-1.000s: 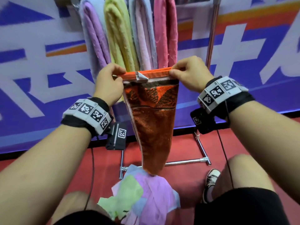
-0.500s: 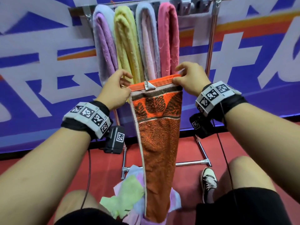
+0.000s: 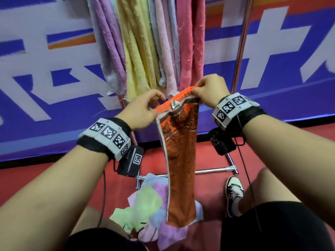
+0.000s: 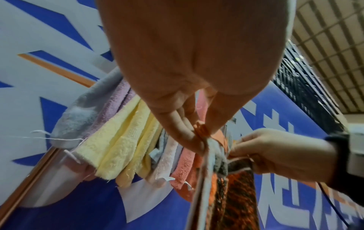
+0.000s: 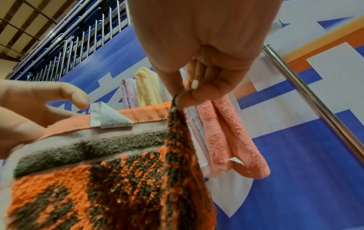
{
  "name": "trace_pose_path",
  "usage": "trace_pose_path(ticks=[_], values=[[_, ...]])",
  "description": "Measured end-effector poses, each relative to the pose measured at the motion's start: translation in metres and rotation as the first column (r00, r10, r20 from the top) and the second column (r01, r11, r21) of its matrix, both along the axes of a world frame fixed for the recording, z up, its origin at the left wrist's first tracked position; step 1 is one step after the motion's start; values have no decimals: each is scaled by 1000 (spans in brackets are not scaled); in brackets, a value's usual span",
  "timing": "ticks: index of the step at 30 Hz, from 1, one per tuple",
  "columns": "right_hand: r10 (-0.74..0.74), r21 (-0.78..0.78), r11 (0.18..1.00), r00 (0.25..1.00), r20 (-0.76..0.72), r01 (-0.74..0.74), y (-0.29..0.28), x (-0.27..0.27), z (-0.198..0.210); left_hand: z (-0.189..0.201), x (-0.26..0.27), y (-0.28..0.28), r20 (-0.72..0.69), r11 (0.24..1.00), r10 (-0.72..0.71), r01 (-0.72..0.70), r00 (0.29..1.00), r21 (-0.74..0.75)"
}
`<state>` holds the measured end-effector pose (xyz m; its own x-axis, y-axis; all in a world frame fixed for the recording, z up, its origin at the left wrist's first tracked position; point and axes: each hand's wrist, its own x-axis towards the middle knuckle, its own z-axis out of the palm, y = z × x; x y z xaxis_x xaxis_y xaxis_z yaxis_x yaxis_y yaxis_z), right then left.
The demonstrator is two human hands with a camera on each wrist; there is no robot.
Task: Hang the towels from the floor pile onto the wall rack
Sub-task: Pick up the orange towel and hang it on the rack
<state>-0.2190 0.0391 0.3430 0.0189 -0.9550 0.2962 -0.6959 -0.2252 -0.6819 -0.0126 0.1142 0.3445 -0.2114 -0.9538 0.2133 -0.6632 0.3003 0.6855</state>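
An orange and brown patterned towel [image 3: 181, 151] hangs down from both my hands in front of the rack. My left hand [image 3: 143, 109] pinches its top left corner [image 4: 201, 132]. My right hand [image 3: 210, 91] pinches the top right corner [image 5: 177, 96], held a little higher. A white label [image 3: 174, 104] sits on the orange hem [image 5: 138, 115]. Behind it, lilac, yellow, pale pink and coral towels [image 3: 145, 44] hang on the rack. The floor pile [image 3: 150, 207] of green, lilac and blue towels lies under the orange towel's lower end.
The rack's chrome upright [image 3: 241, 44] stands just right of my right hand, and its base bar [image 3: 213, 170] lies on the red floor. A blue and white banner [image 3: 54, 78] covers the wall. My knees and a shoe [image 3: 233, 191] are below.
The view has tilted down, so the rack's top bar has left the frame. The towel's top edge now slants, with my right hand higher than my left.
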Motion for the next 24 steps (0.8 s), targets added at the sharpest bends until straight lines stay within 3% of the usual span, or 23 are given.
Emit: trace_pose_path(ticks=[6,16,20,24], values=[[-9,49,999,999,36,7,-12,8,-6,7,-14,4,306,992,-122,119,944,30],[88,60,994,995,39,-90,-7,13,-7,-7,-9,-6,535,993,-61,-4,843,120],[142,52,988,989,33,-144,0,13,-12,-17,-6,-11,515,991,-11,-59,857,119],[227,77,969,970,93,-234,5,15,-22,-25,-6,-20,332,978,122,-171,935,123]])
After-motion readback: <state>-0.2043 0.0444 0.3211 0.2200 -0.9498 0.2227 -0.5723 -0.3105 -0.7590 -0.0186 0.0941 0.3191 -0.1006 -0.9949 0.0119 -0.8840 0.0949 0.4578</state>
